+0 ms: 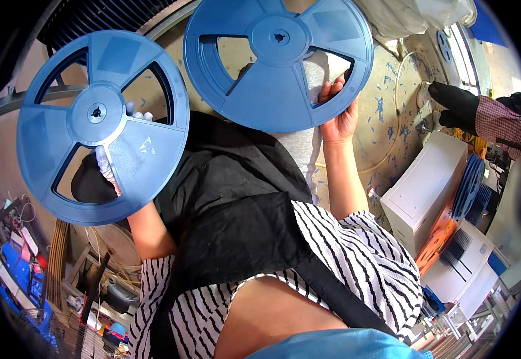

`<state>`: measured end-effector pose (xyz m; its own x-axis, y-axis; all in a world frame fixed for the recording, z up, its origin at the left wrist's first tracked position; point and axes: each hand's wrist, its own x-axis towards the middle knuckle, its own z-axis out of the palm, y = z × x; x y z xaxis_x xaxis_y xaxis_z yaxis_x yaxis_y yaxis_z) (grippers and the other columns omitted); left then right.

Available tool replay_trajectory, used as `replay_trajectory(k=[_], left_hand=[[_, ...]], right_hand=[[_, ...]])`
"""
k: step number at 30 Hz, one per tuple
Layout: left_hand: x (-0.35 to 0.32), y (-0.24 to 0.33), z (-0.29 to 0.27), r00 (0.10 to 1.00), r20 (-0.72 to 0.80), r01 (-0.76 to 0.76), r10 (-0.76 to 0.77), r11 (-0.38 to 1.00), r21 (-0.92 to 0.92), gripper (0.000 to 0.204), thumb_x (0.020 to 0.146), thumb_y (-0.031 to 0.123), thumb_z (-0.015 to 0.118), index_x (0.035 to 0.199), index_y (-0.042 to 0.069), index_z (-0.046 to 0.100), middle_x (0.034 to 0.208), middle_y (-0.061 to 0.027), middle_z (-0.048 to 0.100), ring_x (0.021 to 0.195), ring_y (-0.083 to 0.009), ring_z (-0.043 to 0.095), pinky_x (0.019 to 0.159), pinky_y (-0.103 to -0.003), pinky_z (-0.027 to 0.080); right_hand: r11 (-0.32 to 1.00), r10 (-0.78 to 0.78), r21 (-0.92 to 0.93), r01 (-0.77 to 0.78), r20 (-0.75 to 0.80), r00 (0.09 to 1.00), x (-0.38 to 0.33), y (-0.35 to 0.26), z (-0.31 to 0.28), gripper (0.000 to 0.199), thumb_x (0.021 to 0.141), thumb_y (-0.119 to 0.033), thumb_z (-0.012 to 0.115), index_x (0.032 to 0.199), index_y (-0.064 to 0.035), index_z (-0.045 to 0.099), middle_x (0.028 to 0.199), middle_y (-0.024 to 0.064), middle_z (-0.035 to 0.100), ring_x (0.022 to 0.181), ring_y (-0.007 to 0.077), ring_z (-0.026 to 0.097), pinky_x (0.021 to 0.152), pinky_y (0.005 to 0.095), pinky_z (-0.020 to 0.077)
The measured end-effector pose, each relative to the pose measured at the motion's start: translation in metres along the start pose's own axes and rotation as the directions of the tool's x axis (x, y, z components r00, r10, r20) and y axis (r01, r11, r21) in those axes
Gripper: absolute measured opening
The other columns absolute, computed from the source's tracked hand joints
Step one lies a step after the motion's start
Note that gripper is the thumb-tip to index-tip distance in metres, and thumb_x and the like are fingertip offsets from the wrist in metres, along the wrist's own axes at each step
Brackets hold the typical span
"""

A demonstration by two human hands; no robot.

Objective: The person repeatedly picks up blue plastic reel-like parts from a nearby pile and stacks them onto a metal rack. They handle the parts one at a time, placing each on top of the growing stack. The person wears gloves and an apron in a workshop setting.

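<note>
Two flat round blue plastic reels with three cut-out windows each are held up, one in each hand. The left hand [112,157] sits behind the left blue plastic reel [100,122] in the upper left of the frame; its grip is pinched on the reel, fingertips showing through a window and over a spoke near the hub, the palm hidden by the disc. The right hand [338,113] grips the lower right rim of the right blue plastic reel [278,60] at the top centre, fingers curled through a window and pressed on the rim, thumb unseen. The two rims stand just beside each other without touching; the right reel's top edge is cut off by the frame. Below them hang a black apron [236,203] and a black-and-white striped shirt [356,263]. At the right edge another person's black-gloved hand [455,105] reaches in above a white box-shaped cabinet [422,191], beside a stack of more blue reels [471,185] standing on edge. The lower left clutter is too small to make out.
</note>
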<state>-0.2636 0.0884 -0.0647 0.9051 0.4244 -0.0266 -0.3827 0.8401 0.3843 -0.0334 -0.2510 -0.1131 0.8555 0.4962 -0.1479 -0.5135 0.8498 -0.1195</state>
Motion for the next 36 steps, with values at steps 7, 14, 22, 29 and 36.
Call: replay_trajectory(k=[7,14,22,29,36], left_hand=[[0.011,-0.008,0.016,0.968,-0.247,0.084,-0.036,0.979,0.185,0.072,0.084,0.029,0.07,0.137,-0.004,0.036,0.127,-0.0181,0.051,0.118,-0.0271,0.051,0.104,-0.041,0.042],[0.031,-0.018,0.02,0.943,-0.323,0.075,0.077,0.899,0.432,0.057,0.087,0.02,0.067,0.137,0.009,0.043,0.123,-0.0115,0.056,0.108,-0.0234,0.058,0.095,-0.038,0.05],[0.083,-0.092,0.039,0.974,-0.223,0.189,-0.034,0.663,0.725,0.095,0.077,0.028,0.077,0.15,0.011,0.019,0.125,-0.0177,0.054,0.108,-0.0231,0.057,0.094,-0.032,0.046],[0.113,-0.129,0.038,0.966,-0.253,0.26,0.061,-0.165,0.951,0.109,0.067,0.029,0.085,0.151,0.021,0.015,0.137,-0.024,0.046,0.122,-0.0324,0.051,0.104,-0.036,0.039],[0.111,-0.124,0.004,0.971,-0.237,0.208,0.028,0.382,0.9,0.11,0.06,0.004,0.083,0.149,0.008,0.018,0.138,-0.0187,0.046,0.123,-0.0284,0.049,0.102,-0.032,0.042]], right_hand=[[0.992,-0.007,-0.126,0.009,0.022,1.0,-0.003,0.011,0.004,0.033,0.097,-0.029,0.05,0.115,-0.0036,0.06,0.119,0.0158,0.062,0.109,0.0268,0.061,0.109,0.0476,0.0368],[0.979,-0.011,-0.203,0.006,-0.023,1.0,-0.008,0.023,0.012,0.032,0.094,-0.026,0.056,0.116,-0.0026,0.058,0.12,0.0155,0.061,0.111,0.0266,0.06,0.11,0.0494,0.0357],[0.865,-0.03,-0.499,0.043,0.034,0.999,-0.007,0.047,0.033,0.039,0.093,-0.022,0.06,0.126,-0.0036,0.05,0.123,0.0154,0.059,0.113,0.0262,0.059,0.106,0.0457,0.0403],[0.753,-0.123,-0.651,0.098,0.006,0.992,-0.021,0.079,0.032,0.052,0.085,-0.017,0.07,0.13,-0.0055,0.045,0.122,0.0102,0.059,0.113,0.0225,0.057,0.101,0.0394,0.0434],[0.642,-0.006,-0.76,0.097,0.122,0.993,-0.024,0.084,0.03,0.058,0.085,-0.02,0.07,0.132,-0.0017,0.041,0.126,0.0161,0.057,0.112,0.025,0.057,0.1,0.04,0.0411]])
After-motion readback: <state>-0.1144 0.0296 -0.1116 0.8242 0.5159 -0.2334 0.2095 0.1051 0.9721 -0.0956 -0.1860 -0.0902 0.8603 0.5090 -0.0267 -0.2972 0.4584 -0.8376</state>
